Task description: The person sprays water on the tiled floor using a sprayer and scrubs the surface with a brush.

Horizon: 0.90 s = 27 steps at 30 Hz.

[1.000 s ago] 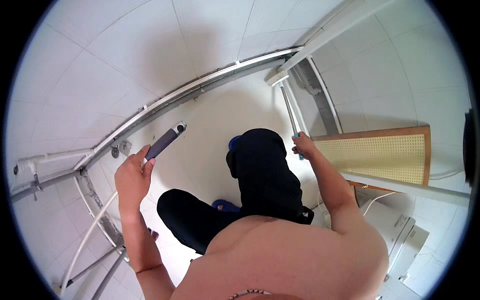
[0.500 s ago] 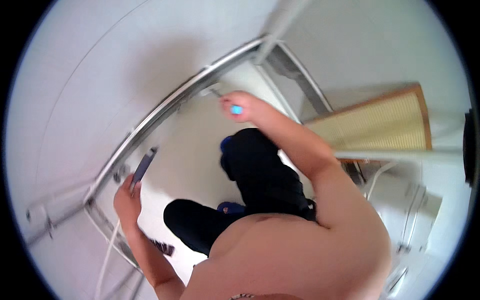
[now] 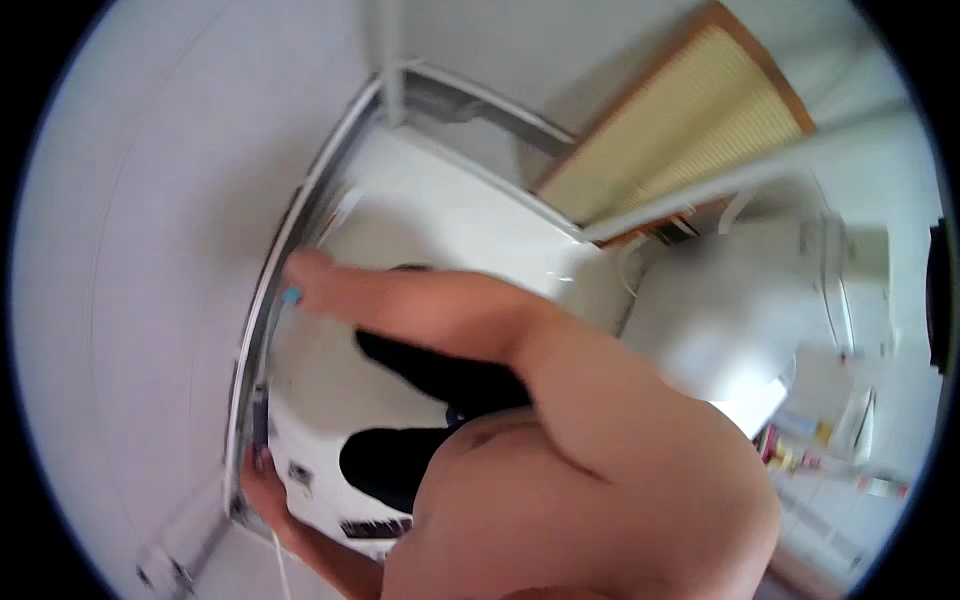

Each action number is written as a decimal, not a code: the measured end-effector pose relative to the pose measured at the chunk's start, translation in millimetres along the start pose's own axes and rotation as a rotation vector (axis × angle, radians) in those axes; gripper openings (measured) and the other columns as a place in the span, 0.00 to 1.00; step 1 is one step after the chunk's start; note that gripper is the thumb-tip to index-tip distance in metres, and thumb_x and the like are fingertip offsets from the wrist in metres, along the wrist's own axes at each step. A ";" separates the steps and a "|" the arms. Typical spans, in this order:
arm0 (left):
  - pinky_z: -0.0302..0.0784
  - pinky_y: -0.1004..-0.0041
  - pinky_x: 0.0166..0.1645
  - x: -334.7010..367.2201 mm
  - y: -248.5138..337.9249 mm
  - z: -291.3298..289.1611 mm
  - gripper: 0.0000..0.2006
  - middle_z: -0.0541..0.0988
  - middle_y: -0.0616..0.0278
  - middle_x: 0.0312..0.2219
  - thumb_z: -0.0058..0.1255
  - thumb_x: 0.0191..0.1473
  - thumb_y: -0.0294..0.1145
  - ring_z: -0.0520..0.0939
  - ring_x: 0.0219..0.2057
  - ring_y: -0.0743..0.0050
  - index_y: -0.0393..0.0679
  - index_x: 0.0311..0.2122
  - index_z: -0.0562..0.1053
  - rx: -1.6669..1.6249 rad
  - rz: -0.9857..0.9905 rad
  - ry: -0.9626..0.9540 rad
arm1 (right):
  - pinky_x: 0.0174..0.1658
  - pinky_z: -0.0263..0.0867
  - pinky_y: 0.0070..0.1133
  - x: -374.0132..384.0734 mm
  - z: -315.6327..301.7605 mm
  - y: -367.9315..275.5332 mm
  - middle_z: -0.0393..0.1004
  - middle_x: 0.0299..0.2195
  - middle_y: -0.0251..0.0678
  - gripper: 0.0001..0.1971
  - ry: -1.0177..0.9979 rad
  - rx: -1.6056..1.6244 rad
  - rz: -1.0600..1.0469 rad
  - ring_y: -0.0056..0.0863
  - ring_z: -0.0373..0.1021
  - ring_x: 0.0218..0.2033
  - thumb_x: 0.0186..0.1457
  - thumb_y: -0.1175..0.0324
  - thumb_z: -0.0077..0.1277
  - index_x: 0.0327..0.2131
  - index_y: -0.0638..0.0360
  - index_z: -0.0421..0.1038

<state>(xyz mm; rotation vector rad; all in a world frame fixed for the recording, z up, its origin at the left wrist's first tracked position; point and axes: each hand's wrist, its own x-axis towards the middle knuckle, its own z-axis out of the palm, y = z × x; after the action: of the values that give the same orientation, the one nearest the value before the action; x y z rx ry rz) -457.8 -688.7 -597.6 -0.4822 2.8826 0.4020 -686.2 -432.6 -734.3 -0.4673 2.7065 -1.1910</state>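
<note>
My right hand, blurred by motion, is closed round the handle of a tool whose end is light blue. Past the fist a pale, smeared tool head shows, its kind unclear. It is close to the metal-edged frame along the wall. Lower down, my left hand grips a slim, grey, wand-like thing beside the same frame. From near my left wrist a thin white hose hangs down. Both hands are over the left edge of a white tray-like floor.
My black-trousered knees rise over the floor. A dark ribbed object and a small drain-like fitting lie near my left forearm. A wood-framed yellow panel leans at the upper right, beyond a white rail. A white rounded fixture stands at right.
My view has turned, shifting the scene. My right hand with the blue-ended tool has swung left and down, nearer my left hand. The grey wand now lies closer along the frame.
</note>
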 end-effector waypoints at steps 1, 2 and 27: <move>0.67 0.65 0.50 1.5 8.9 4.1 0.20 0.74 0.43 0.43 0.47 0.54 0.35 0.74 0.47 0.48 0.32 0.48 0.69 0.002 0.015 0.027 | 0.28 0.67 0.32 -6.8 -16.0 13.9 0.73 0.21 0.43 0.07 -0.041 -0.036 -0.031 0.42 0.71 0.26 0.30 0.66 0.56 0.19 0.54 0.75; 0.68 0.66 0.50 6.3 19.6 6.3 0.19 0.75 0.44 0.43 0.46 0.54 0.34 0.74 0.46 0.48 0.34 0.48 0.69 -0.021 0.019 0.046 | 0.28 0.67 0.31 -17.0 -31.4 30.7 0.74 0.21 0.42 0.09 0.032 0.021 -0.199 0.39 0.72 0.26 0.29 0.68 0.55 0.22 0.54 0.76; 0.73 0.58 0.35 -30.3 -10.6 41.6 0.17 0.78 0.48 0.28 0.51 0.50 0.44 0.79 0.31 0.48 0.50 0.44 0.74 -0.009 -0.232 0.110 | 0.23 0.63 0.23 -121.6 150.5 -3.7 0.69 0.18 0.28 0.06 -0.811 1.047 0.624 0.23 0.68 0.21 0.35 0.72 0.53 0.23 0.52 0.71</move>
<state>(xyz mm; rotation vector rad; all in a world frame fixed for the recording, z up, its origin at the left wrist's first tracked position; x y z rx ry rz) -420.1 -677.2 -632.5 -0.8552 2.8829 0.3606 -532.4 -497.9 -831.8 0.0693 1.1661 -1.5151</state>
